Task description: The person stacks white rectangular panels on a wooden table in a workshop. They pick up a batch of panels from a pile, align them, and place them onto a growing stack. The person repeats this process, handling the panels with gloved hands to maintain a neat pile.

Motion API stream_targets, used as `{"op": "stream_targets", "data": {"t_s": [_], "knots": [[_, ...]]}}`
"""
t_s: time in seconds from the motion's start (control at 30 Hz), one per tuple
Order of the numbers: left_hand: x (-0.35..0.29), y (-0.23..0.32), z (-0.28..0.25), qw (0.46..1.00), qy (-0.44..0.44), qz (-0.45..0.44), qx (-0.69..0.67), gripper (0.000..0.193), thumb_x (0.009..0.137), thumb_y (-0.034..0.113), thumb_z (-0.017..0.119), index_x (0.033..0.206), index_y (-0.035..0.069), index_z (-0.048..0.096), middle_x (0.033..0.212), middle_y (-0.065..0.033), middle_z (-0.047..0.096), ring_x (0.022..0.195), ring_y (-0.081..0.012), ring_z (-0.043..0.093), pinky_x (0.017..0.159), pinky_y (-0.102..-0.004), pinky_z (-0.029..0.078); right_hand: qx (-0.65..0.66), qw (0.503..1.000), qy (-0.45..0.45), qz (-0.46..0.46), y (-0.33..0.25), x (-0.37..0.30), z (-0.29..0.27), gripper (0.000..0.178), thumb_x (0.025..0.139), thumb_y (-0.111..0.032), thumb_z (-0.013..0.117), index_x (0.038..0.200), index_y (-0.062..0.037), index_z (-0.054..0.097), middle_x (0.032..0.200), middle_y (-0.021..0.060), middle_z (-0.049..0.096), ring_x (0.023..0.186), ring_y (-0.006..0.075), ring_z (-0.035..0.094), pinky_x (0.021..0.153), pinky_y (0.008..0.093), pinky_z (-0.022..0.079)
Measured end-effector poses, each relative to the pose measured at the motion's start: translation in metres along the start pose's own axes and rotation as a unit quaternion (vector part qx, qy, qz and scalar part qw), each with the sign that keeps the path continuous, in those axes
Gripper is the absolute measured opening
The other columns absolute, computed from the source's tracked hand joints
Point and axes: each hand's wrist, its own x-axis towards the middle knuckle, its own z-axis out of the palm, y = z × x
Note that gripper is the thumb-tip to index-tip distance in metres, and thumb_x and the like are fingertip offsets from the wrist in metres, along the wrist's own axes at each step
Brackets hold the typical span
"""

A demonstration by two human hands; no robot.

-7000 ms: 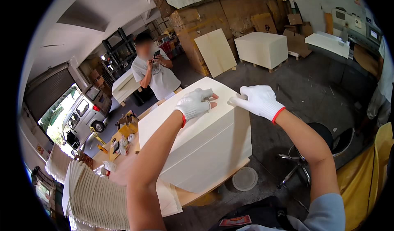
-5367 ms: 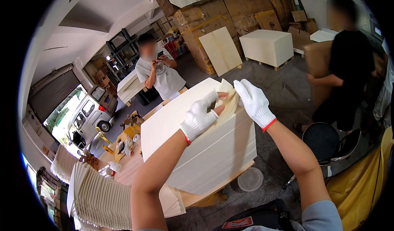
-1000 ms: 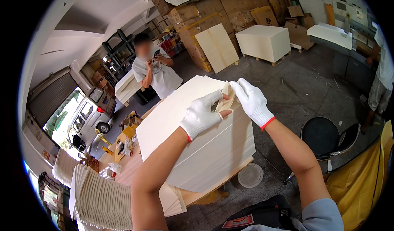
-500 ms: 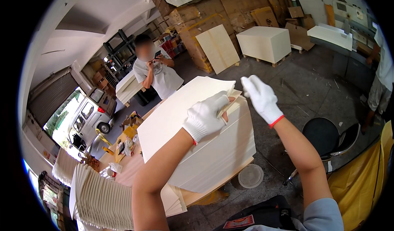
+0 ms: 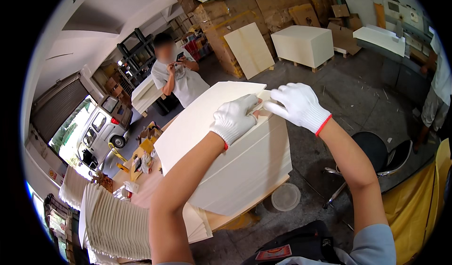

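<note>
A tall stack of cream-white sheets [image 5: 240,171] stands on a wooden table in front of me. My left hand [image 5: 234,119], in a white knit glove with bare fingertips showing, lies over the top sheet [image 5: 197,119] near its right edge. Its fingers curl around that edge and pinch the upper sheets, whose corners are slightly lifted. At the stack's far right corner is my right hand [image 5: 297,106], in a white glove with a red cuff. Its fingers and thumb are apart beside the sheet corners; whether they touch the paper is hard to tell.
Fanned piles of sheets [image 5: 115,222] sit at the left on the table [image 5: 148,196], near tape and small clutter. A person [image 5: 176,76] with a phone stands beyond the stack. A clear-lidded bucket [image 5: 286,197] and a black chair [image 5: 369,152] are at right. Another wrapped stack [image 5: 303,46] rests on a pallet.
My right hand has moved left and in to the stack's corner, its fingers spreading from a closer curl. My left hand stays on the sheet edge. The view has shifted slightly.
</note>
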Motion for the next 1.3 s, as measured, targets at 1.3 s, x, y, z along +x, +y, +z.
{"op": "stream_targets", "data": {"t_s": [1.3], "knots": [[-0.007,-0.014,-0.008,0.971,-0.089,-0.014,-0.223,0.042,0.098,0.018,0.07,0.138,0.009,0.066,0.106,-0.0078,0.072,0.096,-0.0142,0.063,0.09,-0.0308,0.051,0.305,0.903,-0.001,0.302,-0.026,-0.003,0.027,0.052,0.109,-0.054,0.041,0.111,-0.0081,0.065,0.098,0.0208,0.07,0.095,0.0426,0.066,0.08,0.0497,0.049]]}}
